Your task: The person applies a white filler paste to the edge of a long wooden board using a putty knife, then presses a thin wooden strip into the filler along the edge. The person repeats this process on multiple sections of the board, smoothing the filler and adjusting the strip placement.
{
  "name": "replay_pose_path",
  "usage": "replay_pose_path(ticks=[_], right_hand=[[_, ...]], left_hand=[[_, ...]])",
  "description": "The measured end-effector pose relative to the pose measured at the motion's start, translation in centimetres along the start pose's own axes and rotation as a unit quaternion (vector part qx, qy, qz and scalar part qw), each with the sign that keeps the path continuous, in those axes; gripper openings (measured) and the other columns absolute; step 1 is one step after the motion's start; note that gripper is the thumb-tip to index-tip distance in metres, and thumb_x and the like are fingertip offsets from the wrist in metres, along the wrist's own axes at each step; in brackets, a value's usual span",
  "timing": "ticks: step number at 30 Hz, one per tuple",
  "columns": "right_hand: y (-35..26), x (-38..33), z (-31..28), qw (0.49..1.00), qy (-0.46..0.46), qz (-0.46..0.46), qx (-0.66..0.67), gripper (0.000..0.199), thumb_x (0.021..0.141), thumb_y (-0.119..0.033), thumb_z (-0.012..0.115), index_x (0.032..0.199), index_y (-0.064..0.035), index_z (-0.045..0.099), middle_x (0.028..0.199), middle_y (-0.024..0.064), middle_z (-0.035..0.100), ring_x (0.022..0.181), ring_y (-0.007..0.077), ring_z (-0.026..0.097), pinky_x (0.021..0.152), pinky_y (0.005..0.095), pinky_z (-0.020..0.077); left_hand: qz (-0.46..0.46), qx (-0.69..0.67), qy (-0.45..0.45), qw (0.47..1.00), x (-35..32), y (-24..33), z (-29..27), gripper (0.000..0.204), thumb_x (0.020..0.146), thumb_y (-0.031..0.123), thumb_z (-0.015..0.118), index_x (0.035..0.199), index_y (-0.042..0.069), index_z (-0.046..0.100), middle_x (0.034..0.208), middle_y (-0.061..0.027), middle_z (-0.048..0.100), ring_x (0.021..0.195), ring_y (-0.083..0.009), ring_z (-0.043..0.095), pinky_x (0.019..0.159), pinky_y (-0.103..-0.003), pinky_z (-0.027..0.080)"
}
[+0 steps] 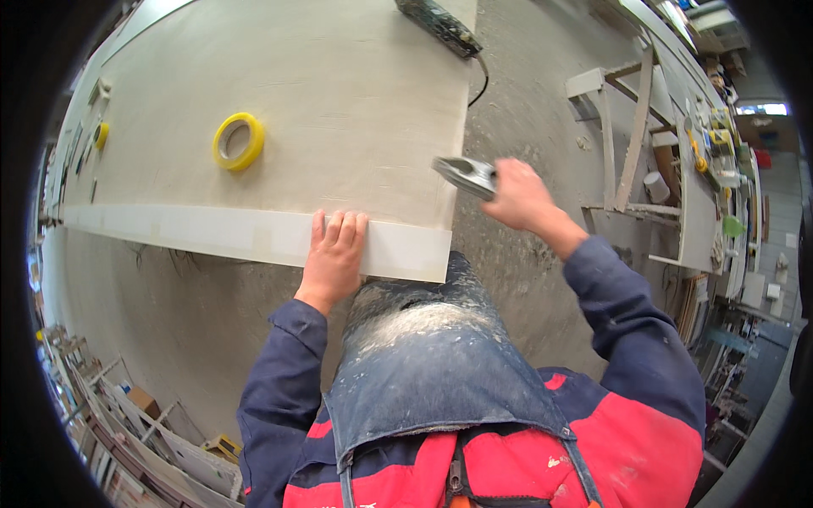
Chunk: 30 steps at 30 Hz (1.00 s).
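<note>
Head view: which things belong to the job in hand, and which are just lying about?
In the job, apparently:
white strip, under the left hand
grey tool, held in the right hand
board

Lying about, apparently:
yellow tape, on the board
black tool, top of view
wooden frame, off right

Soft even light, faint shadows — bent fisheye edges, black corners

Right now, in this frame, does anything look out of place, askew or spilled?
Yes, mildly. A pale, powdery-looking smear crosses the front of the dark blue apron, standing out against the cloth. The black power tool lies at the far right edge of the board, its cord trailing over the side.
</note>
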State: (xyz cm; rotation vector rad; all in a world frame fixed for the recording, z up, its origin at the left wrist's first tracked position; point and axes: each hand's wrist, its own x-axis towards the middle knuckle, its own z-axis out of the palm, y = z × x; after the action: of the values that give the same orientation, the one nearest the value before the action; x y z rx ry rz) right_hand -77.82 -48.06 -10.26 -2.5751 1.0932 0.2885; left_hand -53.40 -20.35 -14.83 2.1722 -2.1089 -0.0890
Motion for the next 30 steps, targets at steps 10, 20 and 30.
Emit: replay_pose_path(ticks=[10, 20, 30], right_hand=[[-8.1, 5.0, 2.9, 0.954, 0.267, -0.131, -0.028, 0.071, 0.082, -0.053, 0.081, 0.129, -0.0021, 0.062, 0.132, 0.0213, 0.061, 0.129, 0.0397, 0.054, 0.108, 0.0491, 0.0454], [-13.6, -6.0, 1.2, 0.97, -0.038, -0.209, 0.118, 0.043, 0.095, -0.039, 0.07, 0.114, -0.0003, 0.067, 0.108, 0.0207, 0.069, 0.104, 0.0395, 0.068, 0.086, 0.049, 0.0553], [-14.0, -4.0, -0.4, 0.981, -0.041, -0.11, 0.155, 0.032, 0.098, -0.033, 0.066, 0.122, -0.0129, 0.073, 0.103, 0.018, 0.074, 0.096, 0.0396, 0.07, 0.082, 0.0469, 0.056]], left_hand=[[0.016, -0.022, -0.05, 0.998, 1.7, 0.4, -2.2, 0.075, 0.071, 0.006, 0.069, 0.143, -0.001, 0.05, 0.136, -0.0164, 0.054, 0.135, -0.0328, 0.048, 0.12, -0.057, 0.031], [0.004, -0.175, -0.237, 0.956, 6.2, -2.1, -7.0, 0.034, 0.066, 0.01, 0.077, 0.098, 0.0, 0.073, 0.115, -0.0225, 0.065, 0.114, -0.0406, 0.06, 0.096, -0.045, 0.054], [-0.042, -0.178, -0.236, 0.954, 3.0, -14.6, -12.4, 0.053, 0.088, 0.056, 0.075, 0.106, 0.006, 0.078, 0.094, -0.0199, 0.075, 0.096, -0.0398, 0.071, 0.085, -0.047, 0.056]])
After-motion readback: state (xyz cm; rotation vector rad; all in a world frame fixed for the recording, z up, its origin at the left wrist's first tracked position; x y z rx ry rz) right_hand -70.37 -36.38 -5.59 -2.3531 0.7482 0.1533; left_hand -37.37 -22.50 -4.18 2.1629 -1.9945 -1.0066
